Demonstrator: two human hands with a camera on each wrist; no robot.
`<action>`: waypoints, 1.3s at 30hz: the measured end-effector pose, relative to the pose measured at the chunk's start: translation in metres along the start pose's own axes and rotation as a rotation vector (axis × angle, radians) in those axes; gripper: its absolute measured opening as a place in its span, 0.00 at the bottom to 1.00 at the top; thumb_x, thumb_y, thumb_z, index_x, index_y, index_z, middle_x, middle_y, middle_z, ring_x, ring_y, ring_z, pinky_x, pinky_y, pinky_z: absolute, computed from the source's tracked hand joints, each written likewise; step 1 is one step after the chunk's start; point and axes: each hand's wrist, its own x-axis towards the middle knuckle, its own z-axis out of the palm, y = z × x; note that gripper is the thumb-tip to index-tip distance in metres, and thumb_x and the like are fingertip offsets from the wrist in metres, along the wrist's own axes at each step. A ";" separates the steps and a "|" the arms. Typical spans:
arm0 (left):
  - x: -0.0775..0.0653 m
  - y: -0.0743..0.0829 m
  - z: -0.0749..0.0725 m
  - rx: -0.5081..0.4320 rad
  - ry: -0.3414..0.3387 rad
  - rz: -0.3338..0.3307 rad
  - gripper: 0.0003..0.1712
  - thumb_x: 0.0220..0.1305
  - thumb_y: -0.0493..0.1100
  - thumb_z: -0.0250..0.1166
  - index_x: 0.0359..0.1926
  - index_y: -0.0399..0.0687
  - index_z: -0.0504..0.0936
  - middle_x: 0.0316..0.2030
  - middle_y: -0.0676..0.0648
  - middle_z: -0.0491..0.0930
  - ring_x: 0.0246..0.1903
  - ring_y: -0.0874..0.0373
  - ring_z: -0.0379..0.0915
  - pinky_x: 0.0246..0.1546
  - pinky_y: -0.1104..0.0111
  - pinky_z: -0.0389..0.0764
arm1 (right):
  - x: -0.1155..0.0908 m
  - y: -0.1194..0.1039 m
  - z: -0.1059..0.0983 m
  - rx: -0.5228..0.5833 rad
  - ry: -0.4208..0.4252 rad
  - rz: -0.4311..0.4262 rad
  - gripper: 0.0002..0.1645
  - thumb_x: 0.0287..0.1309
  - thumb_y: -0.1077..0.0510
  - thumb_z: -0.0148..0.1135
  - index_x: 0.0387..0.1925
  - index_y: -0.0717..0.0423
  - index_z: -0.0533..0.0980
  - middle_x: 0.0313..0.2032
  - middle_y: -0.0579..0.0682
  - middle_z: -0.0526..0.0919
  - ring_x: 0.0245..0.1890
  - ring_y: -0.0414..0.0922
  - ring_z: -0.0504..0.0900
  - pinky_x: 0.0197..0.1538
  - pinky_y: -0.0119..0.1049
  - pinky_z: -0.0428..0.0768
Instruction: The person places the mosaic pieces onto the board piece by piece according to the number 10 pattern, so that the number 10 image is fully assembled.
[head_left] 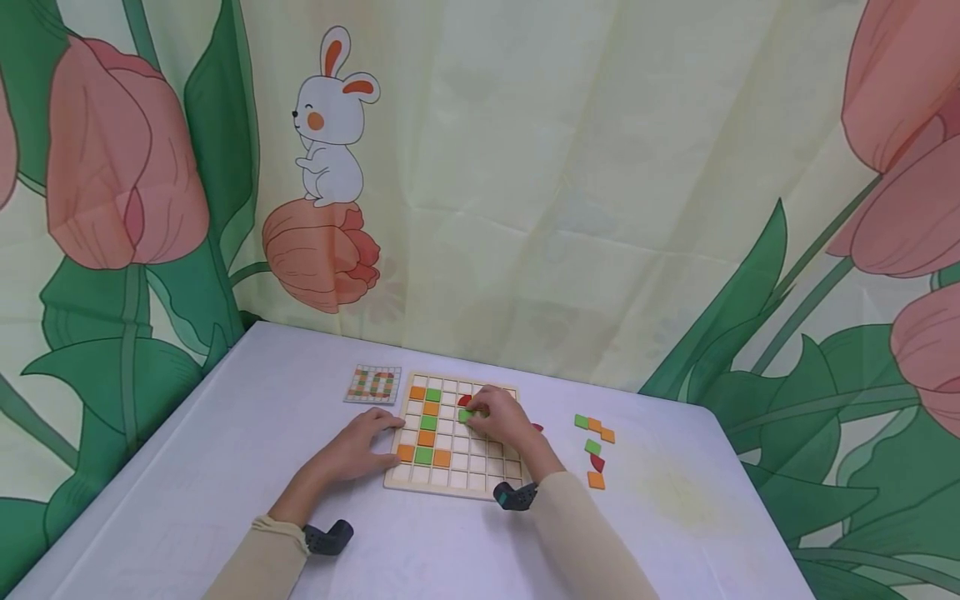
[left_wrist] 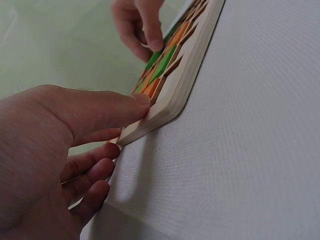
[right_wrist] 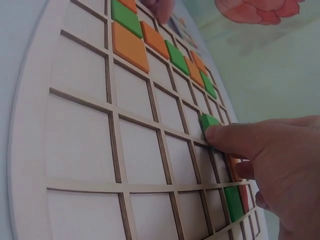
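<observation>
A wooden grid board (head_left: 480,482) lies on the table, with orange and green square tiles making a column and foot at its left. My left hand (head_left: 348,446) touches the board's left edge; in the left wrist view the thumb (left_wrist: 117,107) rests on the frame, the other fingers beside and below it. My right hand (head_left: 501,414) is over the upper middle cells. Its thumb and a finger pinch a green square tile (right_wrist: 208,121) at a cell. A red quarter-round tile (head_left: 465,401) sits just above; further tiles are partly hidden behind this hand.
A small pattern card (head_left: 372,384) lies off the board's upper left corner. Right of the board are loose tiles: green (head_left: 582,422), orange (head_left: 607,436) and red (head_left: 597,462) among them. Another red tile (head_left: 537,427) shows past the right wrist. A printed curtain (head_left: 525,250) hangs behind the table.
</observation>
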 end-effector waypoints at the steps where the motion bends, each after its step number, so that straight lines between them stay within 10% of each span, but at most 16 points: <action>1: 0.000 0.000 0.000 0.003 0.001 0.000 0.34 0.52 0.47 0.74 0.61 0.54 0.76 0.54 0.50 0.72 0.58 0.52 0.68 0.60 0.52 0.73 | 0.000 -0.001 0.000 0.003 0.005 0.004 0.10 0.54 0.54 0.71 0.39 0.51 0.85 0.37 0.44 0.79 0.35 0.41 0.73 0.40 0.32 0.75; 39: 0.002 -0.003 0.002 -0.010 -0.005 -0.013 0.34 0.52 0.47 0.73 0.62 0.54 0.75 0.59 0.47 0.71 0.62 0.48 0.66 0.62 0.49 0.71 | -0.018 0.007 -0.013 0.158 0.051 0.020 0.13 0.56 0.53 0.68 0.44 0.49 0.84 0.38 0.43 0.84 0.37 0.42 0.75 0.41 0.35 0.76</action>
